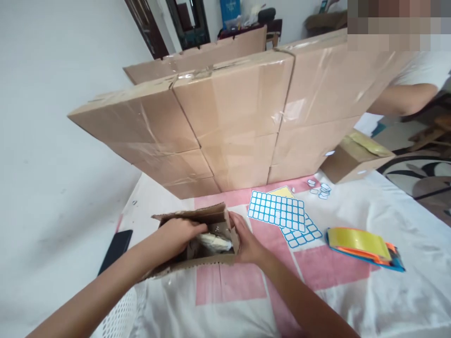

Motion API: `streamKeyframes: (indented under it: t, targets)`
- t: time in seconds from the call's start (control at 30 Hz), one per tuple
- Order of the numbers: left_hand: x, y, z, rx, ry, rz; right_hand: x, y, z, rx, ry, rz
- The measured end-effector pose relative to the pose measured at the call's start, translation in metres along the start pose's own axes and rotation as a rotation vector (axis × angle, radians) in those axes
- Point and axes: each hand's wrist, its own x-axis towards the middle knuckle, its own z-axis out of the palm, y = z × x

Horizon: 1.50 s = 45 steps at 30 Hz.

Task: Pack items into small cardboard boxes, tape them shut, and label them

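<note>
A small open cardboard box [190,220] lies in front of me on the white and pink cloth [246,300]. My left hand [179,234] reaches into the box, fingers curled over a pale wrapped item [215,242] inside. My right hand [243,239] grips the box's right wall, thumb inside and fingers outside. How firmly the left hand holds the item is hidden by the box wall.
A wall of taped cardboard boxes [225,117] stands behind. Sheets of blue-edged labels [278,211] and loose labels [320,190] lie to the right, then a yellow tape dispenser [362,246]. A black phone [116,249] lies left. Another person's arm [405,98] shows at the right.
</note>
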Motion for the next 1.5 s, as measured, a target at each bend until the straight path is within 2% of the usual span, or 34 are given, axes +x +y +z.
streamKeyframes:
  t: [0.03,0.1,0.2,0.27,0.4,0.47,0.53,0.57,0.6,0.63,0.7,0.73,0.8,0.93,1.03,1.17,1.27,1.33,1.4,1.47,1.5]
  targets:
    - [0.006,0.0,0.004,0.033,-0.055,0.017,-0.001,0.0,-0.001,0.007,0.003,-0.004]
    - [0.011,-0.005,0.014,0.109,-0.12,-0.047,-0.001,-0.002,-0.001,-0.001,0.003,-0.003]
    - [0.004,-0.009,0.023,0.189,-0.191,-0.196,0.001,-0.004,-0.001,-0.024,-0.004,-0.016]
    - [-0.006,-0.006,0.022,0.168,-0.211,-0.212,0.002,-0.005,-0.001,-0.01,0.004,-0.019]
    - [-0.046,-0.004,0.008,-0.147,-0.117,-0.172,0.0,-0.002,0.0,-0.004,-0.006,-0.033]
    - [-0.074,-0.014,0.013,-0.292,0.067,-0.212,-0.003,0.001,0.0,-0.045,0.009,-0.071]
    - [-0.099,-0.029,0.036,-0.34,0.394,-0.278,-0.006,0.001,0.001,-0.104,0.012,-0.113]
    - [-0.108,-0.036,0.054,-0.352,0.579,-0.293,-0.008,-0.001,0.001,-0.128,0.005,-0.129]
    - [-0.114,-0.042,0.073,-0.392,0.694,-0.289,-0.008,-0.003,0.002,-0.142,-0.009,-0.137]
    - [-0.116,-0.046,0.094,-0.451,0.745,-0.27,-0.009,-0.007,0.003,-0.147,-0.025,-0.142]
    - [-0.114,-0.047,0.129,-0.549,0.714,-0.229,-0.008,-0.015,0.002,-0.148,-0.041,-0.146]
    - [-0.111,-0.044,0.141,-0.578,0.682,-0.216,-0.007,-0.02,0.001,-0.153,-0.046,-0.139]
    - [-0.105,-0.038,0.153,-0.596,0.649,-0.209,-0.004,-0.031,-0.004,-0.177,-0.063,-0.12]
    - [-0.099,-0.035,0.146,-0.62,0.749,-0.18,0.006,-0.051,-0.022,-0.136,-0.114,-0.056]
    - [-0.096,-0.038,0.145,-0.638,0.845,-0.204,0.012,-0.063,-0.026,0.019,-0.093,0.087]
    - [-0.09,-0.03,0.157,-0.61,0.88,-0.279,0.019,-0.068,-0.012,0.118,0.015,0.266]
    - [-0.084,-0.014,0.159,-0.687,0.911,-0.415,0.023,-0.064,0.0,0.195,0.124,0.269]
    - [-0.08,-0.005,0.154,-0.705,0.945,-0.448,0.025,-0.062,0.002,0.28,0.183,0.221]
    - [-0.078,0.002,0.145,-0.574,0.989,-0.44,0.026,-0.063,-0.002,0.322,0.186,0.149]
    - [-0.078,0.005,0.134,-0.284,1.015,-0.424,0.026,-0.07,-0.011,0.235,0.115,0.079]
    - [-0.078,0.007,0.128,-0.128,0.986,-0.395,0.025,-0.074,-0.016,0.147,0.073,0.054]
